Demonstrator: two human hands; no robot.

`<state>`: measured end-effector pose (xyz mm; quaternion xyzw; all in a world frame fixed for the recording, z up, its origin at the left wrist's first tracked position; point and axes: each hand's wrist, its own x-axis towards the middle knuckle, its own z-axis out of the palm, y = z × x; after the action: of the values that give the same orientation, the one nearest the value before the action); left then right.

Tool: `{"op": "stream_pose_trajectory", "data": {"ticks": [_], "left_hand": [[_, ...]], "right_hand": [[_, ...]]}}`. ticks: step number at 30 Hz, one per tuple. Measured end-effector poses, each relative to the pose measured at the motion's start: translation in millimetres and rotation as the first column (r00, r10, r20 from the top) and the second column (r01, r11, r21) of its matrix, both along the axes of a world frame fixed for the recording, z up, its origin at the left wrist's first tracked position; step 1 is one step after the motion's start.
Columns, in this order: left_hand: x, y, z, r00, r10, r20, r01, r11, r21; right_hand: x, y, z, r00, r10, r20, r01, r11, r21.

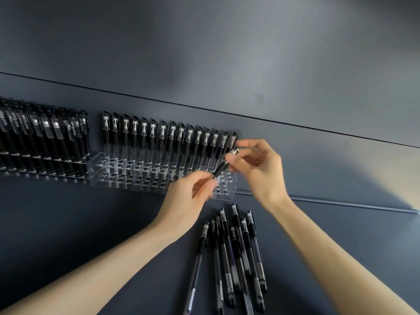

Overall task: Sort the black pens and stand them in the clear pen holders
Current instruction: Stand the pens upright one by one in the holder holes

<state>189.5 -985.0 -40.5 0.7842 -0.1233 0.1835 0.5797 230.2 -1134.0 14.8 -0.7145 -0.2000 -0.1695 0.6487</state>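
Item: one held black pen (pixel 220 169), a slim dark plastic barrel. The fingertips (pixel 210 181) of the left hand (pixel 193 194) pinch its lower end and those of the right hand (pixel 259 169) pinch its upper, silvery end, which is too blurred to read; both grips are narrow. Position: tilted in the air just above the right end of the clear acrylic pen holder (pixel 127 185), which is drilled with round holes; the pen is in no hole yet. Risks, as I judge them: a slanted entry could catch a hole's rim, and the right knuckles sit just beside the last of the standing black pens with clear caps (pixel 170 137) in the back row, so a nudge might tip them. Behind stock: a heap of loose black pens (pixel 236 258) lies near the wrists on the dark matte table (pixel 91 212), where a forearm could scatter it.
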Motion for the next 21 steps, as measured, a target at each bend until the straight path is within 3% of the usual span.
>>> {"op": "stream_pose_trajectory", "data": {"ticks": [2,5,8,12,21], "left_hand": [[5,5,-5,0.98,0.135,0.145,-0.166,0.958,0.236],[11,15,-12,0.916,0.179,0.359,-0.359,0.765,0.535],[15,17,-21,0.938,0.145,0.316,-0.335,0.625,0.706],[17,18,-28,0.948,0.122,0.293,-0.311,0.533,0.787],[17,16,-27,0.942,0.138,0.306,-0.332,0.505,0.797]], "right_hand": [[5,-8,9,0.995,-0.087,0.054,0.083,0.994,0.065],[11,-21,22,0.952,-0.246,0.182,0.239,0.969,0.06],[17,-22,26,0.9,-0.344,0.268,0.348,0.937,0.034],[26,-18,22,0.868,-0.385,0.313,0.403,0.915,0.006],[42,-12,7,0.892,-0.337,0.3,0.389,0.911,-0.135]]}}
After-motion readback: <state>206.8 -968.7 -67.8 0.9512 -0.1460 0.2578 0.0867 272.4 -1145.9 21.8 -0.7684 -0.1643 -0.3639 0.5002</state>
